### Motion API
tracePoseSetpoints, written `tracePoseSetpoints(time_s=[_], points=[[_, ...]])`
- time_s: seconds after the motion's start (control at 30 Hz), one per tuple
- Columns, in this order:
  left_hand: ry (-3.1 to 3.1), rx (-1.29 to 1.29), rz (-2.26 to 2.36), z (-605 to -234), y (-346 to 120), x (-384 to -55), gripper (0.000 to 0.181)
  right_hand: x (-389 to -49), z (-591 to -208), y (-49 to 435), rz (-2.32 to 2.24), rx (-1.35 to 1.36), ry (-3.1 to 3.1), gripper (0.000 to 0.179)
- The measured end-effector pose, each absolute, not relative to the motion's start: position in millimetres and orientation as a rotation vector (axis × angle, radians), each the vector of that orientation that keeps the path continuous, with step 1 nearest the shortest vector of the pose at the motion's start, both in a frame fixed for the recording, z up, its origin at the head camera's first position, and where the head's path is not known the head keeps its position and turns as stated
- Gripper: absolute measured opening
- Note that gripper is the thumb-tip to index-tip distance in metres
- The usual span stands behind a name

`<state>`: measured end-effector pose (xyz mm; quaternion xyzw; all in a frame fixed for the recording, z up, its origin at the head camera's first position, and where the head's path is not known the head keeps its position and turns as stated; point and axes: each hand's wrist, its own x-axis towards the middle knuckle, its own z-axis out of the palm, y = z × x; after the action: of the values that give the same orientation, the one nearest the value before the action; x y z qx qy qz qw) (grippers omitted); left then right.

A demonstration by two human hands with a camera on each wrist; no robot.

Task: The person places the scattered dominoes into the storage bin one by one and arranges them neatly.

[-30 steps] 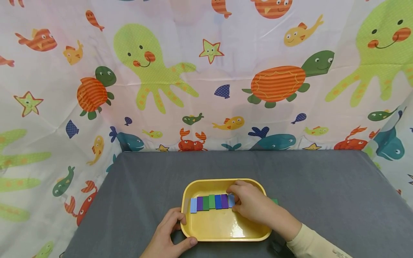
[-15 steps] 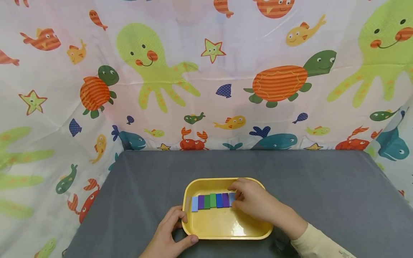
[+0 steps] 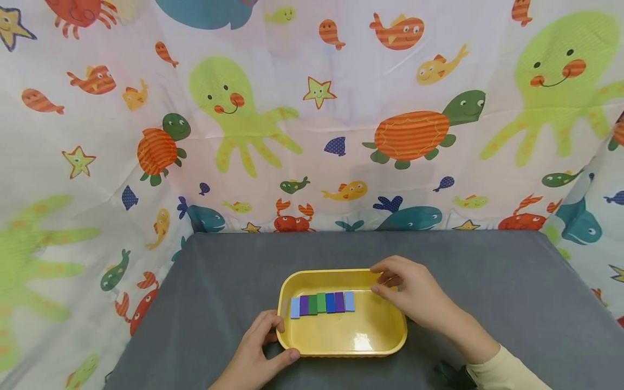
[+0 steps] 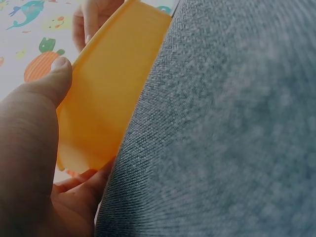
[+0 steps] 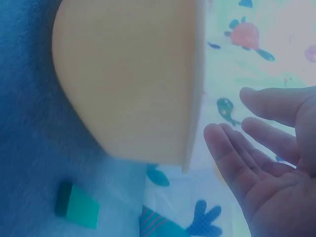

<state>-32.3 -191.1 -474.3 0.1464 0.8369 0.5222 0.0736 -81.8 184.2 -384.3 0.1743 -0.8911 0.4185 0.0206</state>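
Note:
A yellow tray (image 3: 348,346) sits on the grey table, and my left hand (image 3: 255,346) grips its left front corner, fingers over the left rim and thumb at the front rim. In the left wrist view the thumb (image 4: 61,74) lies at the tray's edge. Inside, a row of several flat tiles runs from a light blue tile (image 3: 295,307) through purple, green and blue ones to another light blue tile (image 3: 349,301). Above the tray's right back corner is my right hand (image 3: 414,292), fingers loosely bent; the right wrist view shows nothing between thumb and fingers.
A green block (image 5: 79,207) lies on the table beyond the tray in the right wrist view; my right hand hides it in the head view. A curtain (image 3: 341,119) printed with sea animals hangs behind the table (image 3: 234,271).
My right hand has left the light blue tile at the row's right end and moved right and up to the tray's right rim. The left hand keeps its grip.

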Motion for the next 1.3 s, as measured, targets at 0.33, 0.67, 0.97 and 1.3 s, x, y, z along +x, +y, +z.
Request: tracePoseSetpoints(time_s=[0.33,0.67,0.97,1.3], points=[[2.554,0.470,1.592,-481,-193,-35,0.044,-70,-394,214,1.345,0.425,-2.762,0.028],[2.526,0.473,1.617,-485,-192,-34,0.043,-60,-409,233,1.386,0.370,-2.805,0.034],[2.536,0.499,1.602,-483,-190,-33,0.045,-54,-427,251,1.418,0.321,-2.854,0.044],[2.545,0.532,1.608,-482,-193,-26,0.045,-48,-437,260,1.486,0.290,-2.887,0.049]])
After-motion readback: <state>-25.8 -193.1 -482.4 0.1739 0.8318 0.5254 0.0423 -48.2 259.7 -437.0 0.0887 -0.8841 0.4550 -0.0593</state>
